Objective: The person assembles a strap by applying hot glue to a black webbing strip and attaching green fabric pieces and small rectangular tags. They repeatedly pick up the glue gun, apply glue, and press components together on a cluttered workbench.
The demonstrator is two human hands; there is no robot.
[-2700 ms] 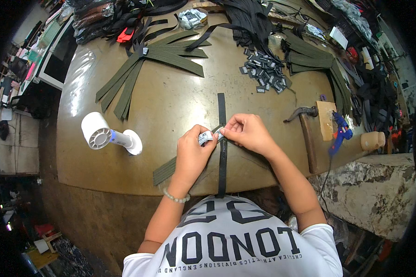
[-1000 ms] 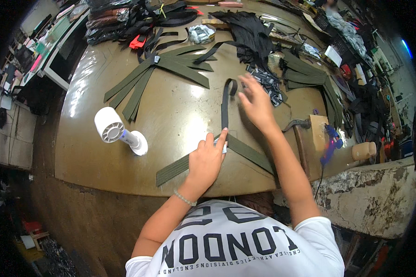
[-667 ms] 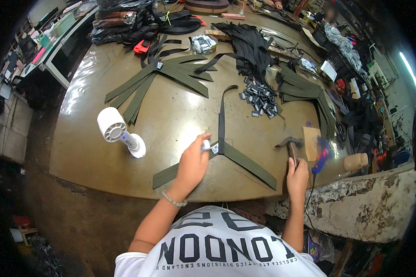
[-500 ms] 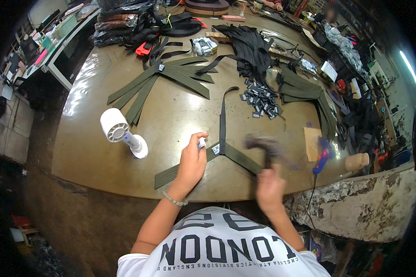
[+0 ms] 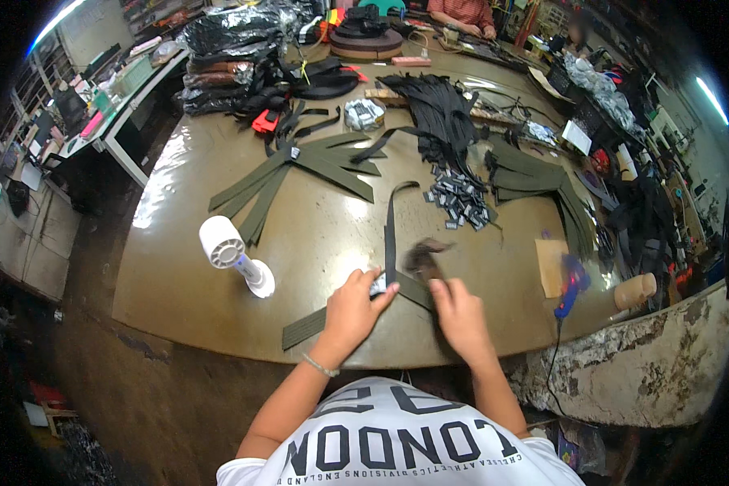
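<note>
My right hand [image 5: 459, 316] is closed round the handle of a hammer [image 5: 423, 257], whose blurred head is over the right arm of an olive webbing strap [image 5: 305, 327]. The strap lies bent in a wide V near the table's front edge. A narrow black strap [image 5: 390, 231] runs away from its bend and curls at the far end. My left hand [image 5: 355, 312] rests on the webbing, thumb tip against the black strap's base and forefinger beside a small white label [image 5: 378, 285]. What lies under the palm is hidden.
A white handheld fan [image 5: 239, 257] stands at left. Beyond are olive straps [image 5: 332, 170], black straps [image 5: 437, 105] and a pile of small dark tags [image 5: 459, 197]. At right lie a blue corded tool [image 5: 573, 285] and a tan roll [image 5: 636, 290]. Another person [image 5: 464, 14] sits across the table [image 5: 178, 304].
My left hand has moved right onto the strap's bend, its thumb now at the black strap. The hammer has come left and closer to the bend. The view has tilted up slightly.
</note>
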